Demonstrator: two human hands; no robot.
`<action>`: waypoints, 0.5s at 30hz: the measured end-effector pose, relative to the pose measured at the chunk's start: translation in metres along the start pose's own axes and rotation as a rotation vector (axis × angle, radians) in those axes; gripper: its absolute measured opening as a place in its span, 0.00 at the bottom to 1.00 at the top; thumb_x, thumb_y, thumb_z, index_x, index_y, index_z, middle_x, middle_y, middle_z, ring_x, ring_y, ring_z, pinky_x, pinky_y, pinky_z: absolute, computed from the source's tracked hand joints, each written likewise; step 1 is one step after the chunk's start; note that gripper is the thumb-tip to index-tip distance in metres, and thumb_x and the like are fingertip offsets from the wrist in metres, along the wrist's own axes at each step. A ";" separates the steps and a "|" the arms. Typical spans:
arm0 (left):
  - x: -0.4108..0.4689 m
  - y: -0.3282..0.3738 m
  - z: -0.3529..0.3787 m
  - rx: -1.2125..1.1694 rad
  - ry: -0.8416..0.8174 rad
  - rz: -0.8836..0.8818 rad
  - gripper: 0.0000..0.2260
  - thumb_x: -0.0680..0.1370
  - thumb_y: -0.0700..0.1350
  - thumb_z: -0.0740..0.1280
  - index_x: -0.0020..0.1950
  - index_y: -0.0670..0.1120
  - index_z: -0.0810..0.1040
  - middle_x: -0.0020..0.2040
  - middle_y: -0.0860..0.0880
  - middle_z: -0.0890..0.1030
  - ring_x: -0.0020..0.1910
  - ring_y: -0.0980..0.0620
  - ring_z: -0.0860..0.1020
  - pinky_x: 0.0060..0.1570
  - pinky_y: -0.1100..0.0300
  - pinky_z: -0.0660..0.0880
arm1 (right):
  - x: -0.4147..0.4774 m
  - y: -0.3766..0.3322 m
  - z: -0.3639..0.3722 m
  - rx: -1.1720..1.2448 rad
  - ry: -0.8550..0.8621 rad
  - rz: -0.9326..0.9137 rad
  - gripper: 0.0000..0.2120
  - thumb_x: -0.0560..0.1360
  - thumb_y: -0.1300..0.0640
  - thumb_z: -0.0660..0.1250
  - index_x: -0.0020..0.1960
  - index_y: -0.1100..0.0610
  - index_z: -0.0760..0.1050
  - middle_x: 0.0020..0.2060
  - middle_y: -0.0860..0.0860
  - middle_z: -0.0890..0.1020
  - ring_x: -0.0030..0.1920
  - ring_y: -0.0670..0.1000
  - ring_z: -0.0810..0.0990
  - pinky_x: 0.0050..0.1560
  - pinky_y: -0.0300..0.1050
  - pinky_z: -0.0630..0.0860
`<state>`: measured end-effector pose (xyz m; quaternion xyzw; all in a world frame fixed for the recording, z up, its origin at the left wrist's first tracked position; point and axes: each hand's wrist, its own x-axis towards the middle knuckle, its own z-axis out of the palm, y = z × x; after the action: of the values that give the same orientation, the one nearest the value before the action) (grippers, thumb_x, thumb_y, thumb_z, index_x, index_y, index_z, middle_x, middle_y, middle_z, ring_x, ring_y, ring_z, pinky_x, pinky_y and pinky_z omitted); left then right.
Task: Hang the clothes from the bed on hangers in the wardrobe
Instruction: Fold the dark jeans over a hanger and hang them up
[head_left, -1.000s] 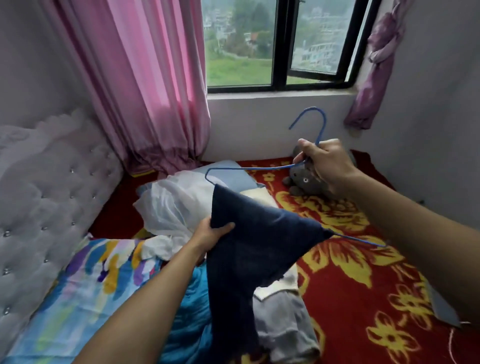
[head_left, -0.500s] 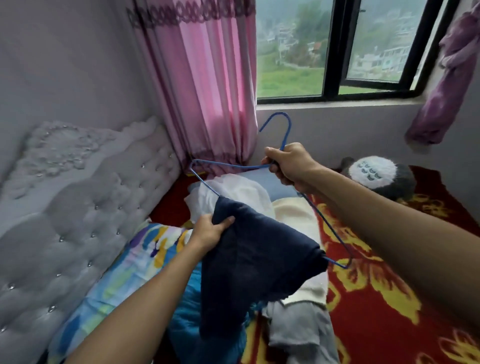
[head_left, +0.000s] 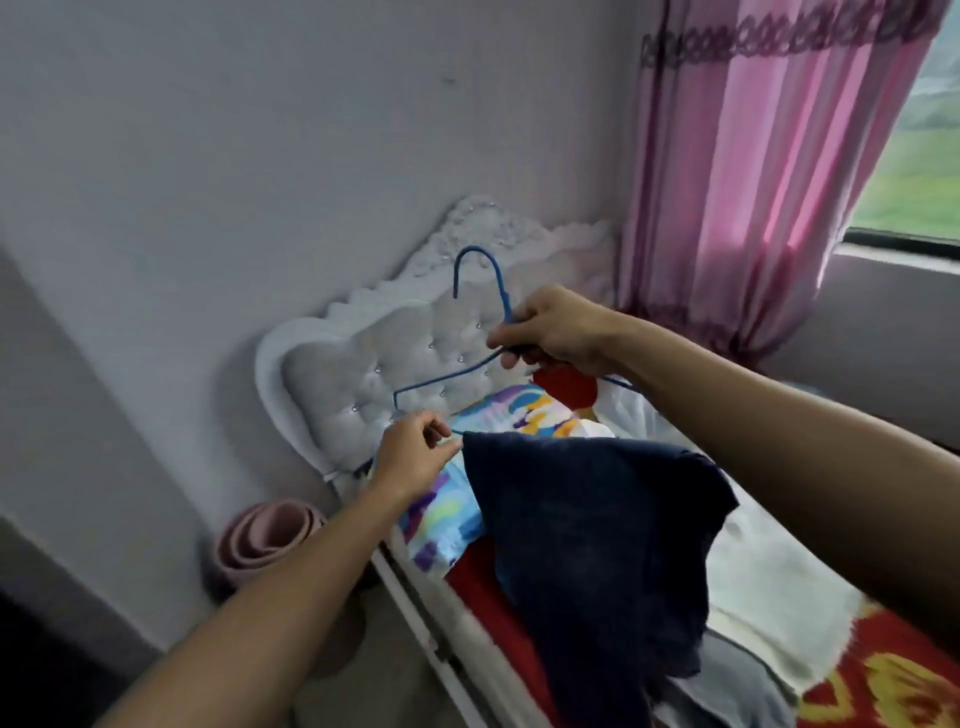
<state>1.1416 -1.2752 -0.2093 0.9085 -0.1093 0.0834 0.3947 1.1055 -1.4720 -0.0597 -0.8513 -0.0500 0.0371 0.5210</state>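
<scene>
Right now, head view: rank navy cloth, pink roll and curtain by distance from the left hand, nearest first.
1. Navy cloth: at the fingertips of the left hand, on its right.
2. Pink roll: on the floor, below and to the left.
3. Curtain: far off, upper right.

garment (head_left: 597, 545) draped on hanger (head_left: 441, 378) above bed (head_left: 478, 587) | headboard (head_left: 363, 374) behind | curtain (head_left: 753, 197) right | rolled mat (head_left: 260, 540) left of bed

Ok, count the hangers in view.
1: a blue hanger, held at its neck by the right hand, with a dark garment draped on it. Others may be hidden.
</scene>
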 end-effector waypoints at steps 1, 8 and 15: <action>-0.011 -0.007 -0.023 0.067 0.105 0.030 0.08 0.71 0.45 0.74 0.44 0.46 0.76 0.44 0.49 0.77 0.42 0.52 0.75 0.40 0.61 0.71 | -0.002 -0.018 0.017 0.001 -0.053 -0.040 0.10 0.78 0.60 0.66 0.50 0.68 0.79 0.33 0.56 0.82 0.26 0.45 0.69 0.26 0.36 0.64; -0.102 -0.069 -0.202 0.392 0.492 0.113 0.14 0.79 0.52 0.63 0.63 0.49 0.71 0.60 0.49 0.73 0.60 0.48 0.70 0.60 0.50 0.67 | -0.029 -0.131 0.147 0.065 -0.315 -0.205 0.12 0.81 0.58 0.62 0.53 0.67 0.78 0.37 0.57 0.83 0.27 0.45 0.69 0.26 0.35 0.63; -0.224 -0.156 -0.366 0.805 0.634 0.064 0.17 0.79 0.56 0.53 0.41 0.47 0.74 0.37 0.48 0.77 0.35 0.44 0.76 0.37 0.53 0.67 | -0.066 -0.190 0.311 0.094 -0.530 -0.280 0.11 0.79 0.55 0.66 0.52 0.63 0.79 0.36 0.57 0.83 0.26 0.48 0.73 0.27 0.39 0.70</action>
<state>0.9437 -0.8727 -0.1248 0.9148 0.0289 0.4021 0.0245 0.9957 -1.1193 -0.0314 -0.7715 -0.2996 0.1881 0.5288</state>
